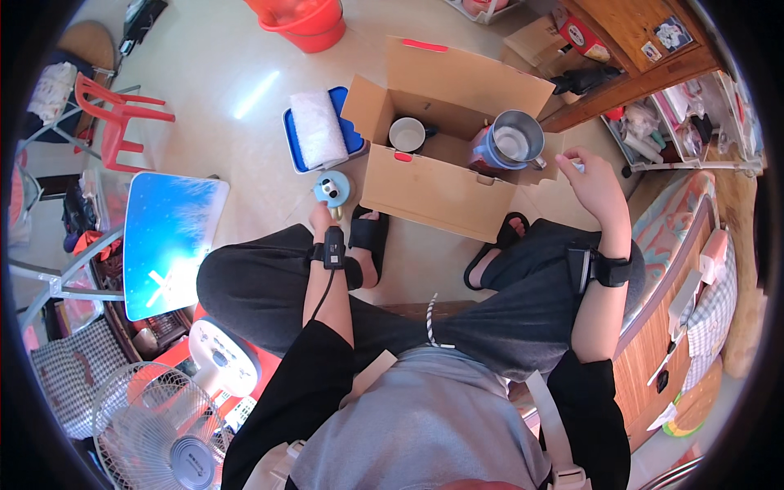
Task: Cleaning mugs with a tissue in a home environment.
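My left hand (322, 217) is closed at the near side of a light blue mug (332, 188). Its lid carries a black-and-white animal face, and a pale yellow handle shows beside my fingers. The fingertips are partly hidden. To the right, my right hand (590, 181) hangs past the box's right end, its fingers curved and apart. An open cardboard box (441, 192) stands on the floor before my feet. Inside it are a white mug (407, 135) with a dark handle and, leaning at the right end, a larger metal-lined cup (516, 140) with a blue outside.
Behind the blue mug sits a blue tray (354, 135) with a white textured bundle (318, 129) on it. A red bucket (310, 28) stands far off. On the left are a blue-topped small table (173, 237), a red chair (122, 122) and a fan (155, 433). Wooden furniture (653, 49) borders the right.
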Demonstrator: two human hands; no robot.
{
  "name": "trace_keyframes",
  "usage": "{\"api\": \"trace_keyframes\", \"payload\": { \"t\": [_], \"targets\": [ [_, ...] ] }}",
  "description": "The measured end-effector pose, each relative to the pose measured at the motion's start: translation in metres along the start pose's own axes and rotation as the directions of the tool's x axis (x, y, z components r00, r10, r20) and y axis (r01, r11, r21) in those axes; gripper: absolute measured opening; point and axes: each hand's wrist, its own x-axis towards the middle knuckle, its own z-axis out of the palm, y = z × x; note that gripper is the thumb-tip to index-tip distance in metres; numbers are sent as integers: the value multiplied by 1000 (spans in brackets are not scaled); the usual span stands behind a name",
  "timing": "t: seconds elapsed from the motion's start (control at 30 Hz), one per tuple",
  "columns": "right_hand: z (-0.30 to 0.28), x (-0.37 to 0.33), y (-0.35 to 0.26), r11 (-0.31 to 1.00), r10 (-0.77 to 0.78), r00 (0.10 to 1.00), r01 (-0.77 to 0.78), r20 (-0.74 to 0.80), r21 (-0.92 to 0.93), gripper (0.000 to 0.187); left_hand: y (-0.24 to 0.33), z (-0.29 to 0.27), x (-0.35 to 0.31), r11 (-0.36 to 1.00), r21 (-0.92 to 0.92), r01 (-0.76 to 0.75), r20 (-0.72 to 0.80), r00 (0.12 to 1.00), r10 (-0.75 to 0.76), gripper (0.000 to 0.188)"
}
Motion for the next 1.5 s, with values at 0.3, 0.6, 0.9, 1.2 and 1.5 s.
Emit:
{"api": "trace_keyframes", "payload": {
  "t": [0.3, 0.6, 0.9, 1.2, 1.5],
  "targets": [
    [0, 1, -10, 999, -43, 998, 42, 48, 34, 37, -23, 0, 9, 976, -72, 206, 233, 955, -184, 68],
    [0, -2, -12, 999, -53, 998, 52, 29, 11, 34, -31, 7, 9, 976, -84, 203, 274, 946, -173, 67],
    [3, 3, -16, 997, -68, 996, 65, 54, 51, 31, -43, 7, 28, 946, -180, 271, 277, 936, -216, 63],
    [3, 4, -14, 995, -86, 995, 83, 55, 48, 29, -55, 0, 54, 975, -62, 214, 362, 915, -178, 54],
    [4, 4, -10, 990, -127, 991, 125, 32, 58, 31, -75, -3, 79, 972, 201, -120, 34, 993, 115, 65]
  ]
}}
